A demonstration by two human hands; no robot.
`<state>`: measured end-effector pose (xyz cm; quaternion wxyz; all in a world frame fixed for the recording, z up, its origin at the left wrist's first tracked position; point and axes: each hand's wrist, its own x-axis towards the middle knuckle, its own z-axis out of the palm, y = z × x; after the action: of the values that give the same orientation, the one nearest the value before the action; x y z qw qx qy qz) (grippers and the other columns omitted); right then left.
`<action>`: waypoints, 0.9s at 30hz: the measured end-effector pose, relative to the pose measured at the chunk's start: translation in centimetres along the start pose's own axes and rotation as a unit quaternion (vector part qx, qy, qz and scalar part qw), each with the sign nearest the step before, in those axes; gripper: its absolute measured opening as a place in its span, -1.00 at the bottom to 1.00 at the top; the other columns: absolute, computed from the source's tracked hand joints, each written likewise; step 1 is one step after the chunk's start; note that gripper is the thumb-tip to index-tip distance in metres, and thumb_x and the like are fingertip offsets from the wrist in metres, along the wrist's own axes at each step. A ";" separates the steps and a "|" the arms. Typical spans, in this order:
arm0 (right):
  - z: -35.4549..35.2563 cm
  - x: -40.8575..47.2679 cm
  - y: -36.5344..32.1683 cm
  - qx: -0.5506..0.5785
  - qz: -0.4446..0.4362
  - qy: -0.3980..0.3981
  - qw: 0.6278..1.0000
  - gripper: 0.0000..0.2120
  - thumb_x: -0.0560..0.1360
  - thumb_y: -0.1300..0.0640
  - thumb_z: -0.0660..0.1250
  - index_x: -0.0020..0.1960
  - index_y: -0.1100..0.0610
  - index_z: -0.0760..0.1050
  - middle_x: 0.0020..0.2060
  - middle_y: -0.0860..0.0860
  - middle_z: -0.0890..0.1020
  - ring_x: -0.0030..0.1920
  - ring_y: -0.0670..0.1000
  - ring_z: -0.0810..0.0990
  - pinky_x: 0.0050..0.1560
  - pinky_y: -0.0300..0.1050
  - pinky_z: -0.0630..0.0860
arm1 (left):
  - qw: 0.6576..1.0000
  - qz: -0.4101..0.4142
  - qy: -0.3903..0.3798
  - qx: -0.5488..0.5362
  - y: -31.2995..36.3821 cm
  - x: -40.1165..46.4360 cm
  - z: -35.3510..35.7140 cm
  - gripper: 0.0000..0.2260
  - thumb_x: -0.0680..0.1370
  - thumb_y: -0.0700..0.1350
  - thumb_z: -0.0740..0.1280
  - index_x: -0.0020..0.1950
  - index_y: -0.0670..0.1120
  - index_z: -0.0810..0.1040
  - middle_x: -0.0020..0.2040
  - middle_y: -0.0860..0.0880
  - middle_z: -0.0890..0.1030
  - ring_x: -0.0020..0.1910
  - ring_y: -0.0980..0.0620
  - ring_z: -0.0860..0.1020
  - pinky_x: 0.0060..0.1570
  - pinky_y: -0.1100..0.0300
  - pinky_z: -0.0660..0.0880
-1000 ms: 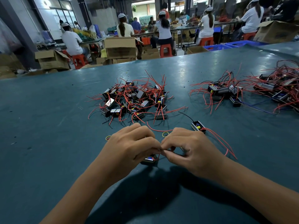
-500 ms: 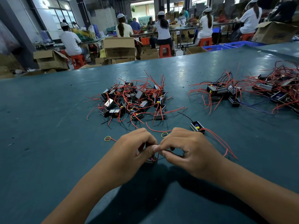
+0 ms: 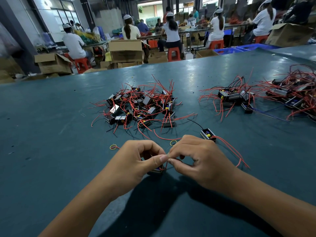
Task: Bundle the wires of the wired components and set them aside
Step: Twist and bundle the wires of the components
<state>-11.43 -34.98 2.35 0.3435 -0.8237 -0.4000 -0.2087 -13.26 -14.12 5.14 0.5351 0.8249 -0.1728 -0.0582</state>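
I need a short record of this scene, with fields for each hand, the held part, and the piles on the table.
left hand: grips small black component, thumb pinching its red wires
right hand: pinches the same wires
loose part: black component with long red wires beside right hand
bands: yellow rubber bands on teal table
piles: centre heap; right heaps

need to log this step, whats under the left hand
Under the left hand a small black component shows only its near edge, with red wire looping at it. The hand covers the rest, so its wires' bundling cannot be seen.
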 end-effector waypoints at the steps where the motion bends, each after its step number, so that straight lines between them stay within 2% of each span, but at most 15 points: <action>1: 0.0 0.0 0.0 -0.001 -0.001 0.000 1.000 -0.94 0.48 0.17 0.43 -0.13 0.15 0.65 -0.22 -0.02 0.65 -0.19 -0.02 0.55 -0.13 -0.04 0.51 | 1.000 -0.002 0.003 -0.004 0.0 0.0 0.1 -0.84 0.44 0.06 0.44 -0.16 -0.03 0.67 -0.25 -0.06 0.68 -0.27 0.12 0.56 -0.20 0.26 0.49; 3: 0.0 0.0 0.0 -0.004 -0.004 0.001 1.000 -0.94 0.48 0.17 0.42 -0.12 0.15 0.65 -0.22 -0.03 0.65 -0.18 -0.03 0.54 -0.13 -0.05 0.51 | 1.000 -0.012 0.009 -0.021 0.1 0.0 0.3 -0.82 0.45 0.04 0.44 -0.17 -0.06 0.68 -0.29 -0.09 0.65 -0.31 0.14 0.53 -0.28 0.31 0.45; 6: 0.2 -0.1 -0.1 0.001 -0.003 0.009 1.000 -0.96 0.47 0.18 0.43 -0.14 0.14 0.65 -0.22 -0.04 0.65 -0.18 -0.04 0.55 -0.13 -0.07 0.51 | 0.995 -0.054 0.015 -0.085 0.2 0.0 0.6 -0.83 0.41 0.02 0.47 -0.25 -0.07 0.68 -0.38 0.03 0.55 -0.43 0.21 0.39 -0.42 0.42 0.30; 8: 0.3 -0.1 -0.2 0.012 0.004 0.017 1.000 -0.95 0.46 0.18 0.43 -0.15 0.14 0.65 -0.22 -0.04 0.66 -0.19 -0.05 0.56 -0.14 -0.06 0.52 | 0.990 -0.080 0.025 -0.116 0.1 0.1 0.7 -0.79 0.34 0.07 0.50 -0.27 -0.07 0.68 -0.35 -0.05 0.52 -0.41 0.12 0.33 -0.43 0.35 0.24; 11: 0.3 -0.1 -0.2 0.024 0.015 0.024 0.999 -0.94 0.46 0.16 0.42 -0.15 0.14 0.66 -0.23 -0.04 0.66 -0.19 -0.05 0.57 -0.15 -0.05 0.53 | 0.990 -0.075 0.036 -0.110 0.0 0.1 0.7 -0.77 0.31 0.08 0.52 -0.27 -0.08 0.68 -0.30 -0.16 0.57 -0.36 0.08 0.39 -0.43 0.36 0.27; 14: 0.3 -0.1 -0.3 0.018 0.010 0.020 1.000 -0.92 0.48 0.14 0.41 -0.15 0.14 0.65 -0.23 -0.04 0.66 -0.19 -0.04 0.57 -0.14 -0.05 0.52 | 0.991 -0.085 0.038 -0.100 -0.1 0.2 0.8 -0.81 0.36 0.00 0.58 -0.32 -0.06 0.65 -0.36 -0.11 0.49 -0.42 0.09 0.31 -0.45 0.34 0.23; 17: 0.4 -0.1 -0.4 -0.004 -0.005 0.006 1.000 -0.93 0.48 0.15 0.42 -0.14 0.14 0.65 -0.20 -0.05 0.66 -0.17 -0.04 0.57 -0.12 -0.07 0.52 | 0.983 -0.128 0.036 -0.125 -0.6 0.3 1.1 -0.81 0.41 -0.12 0.47 -0.39 -0.04 0.59 -0.43 -0.03 0.38 -0.45 0.07 0.22 -0.45 0.26 0.15; 19: 0.5 -0.1 -0.4 -0.005 -0.005 0.008 1.000 -0.93 0.48 0.16 0.42 -0.14 0.14 0.65 -0.20 -0.04 0.66 -0.16 -0.03 0.58 -0.11 -0.08 0.53 | 0.982 -0.129 0.033 -0.134 -0.6 0.4 1.3 -0.84 0.41 -0.10 0.44 -0.38 -0.04 0.59 -0.44 -0.02 0.36 -0.44 0.06 0.21 -0.43 0.21 0.13; 23: 0.3 -0.1 -0.1 0.018 0.028 0.032 0.999 -0.96 0.47 0.18 0.43 -0.14 0.14 0.65 -0.23 -0.07 0.64 -0.18 -0.08 0.57 -0.12 -0.11 0.52 | 0.995 -0.079 0.016 -0.053 -0.8 0.4 0.8 -0.87 0.44 0.04 0.44 -0.19 -0.01 0.63 -0.33 -0.04 0.52 -0.36 0.01 0.36 -0.38 0.19 0.25; 25: 0.2 -0.1 0.0 0.031 0.044 0.037 0.998 -0.97 0.47 0.19 0.44 -0.14 0.13 0.65 -0.24 -0.07 0.64 -0.19 -0.10 0.56 -0.12 -0.17 0.51 | 0.999 -0.042 -0.003 0.013 -1.0 0.4 0.4 -0.93 0.49 0.00 0.49 -0.10 0.06 0.64 -0.30 0.00 0.62 -0.38 0.08 0.47 -0.35 0.25 0.35; 27: 0.1 0.0 0.1 0.046 0.058 0.034 0.997 -0.98 0.47 0.21 0.46 -0.14 0.13 0.65 -0.23 -0.07 0.64 -0.20 -0.12 0.57 -0.12 -0.22 0.50 | 0.997 -0.006 -0.004 0.078 -1.3 0.5 0.5 -0.95 0.52 -0.03 0.49 -0.09 0.09 0.64 -0.33 -0.01 0.61 -0.44 0.17 0.40 -0.39 0.32 0.33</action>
<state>-11.36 -34.95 2.24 0.4057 -0.8216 -0.3483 -0.1977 -12.68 -14.22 3.79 0.4685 0.8647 -0.1740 -0.0508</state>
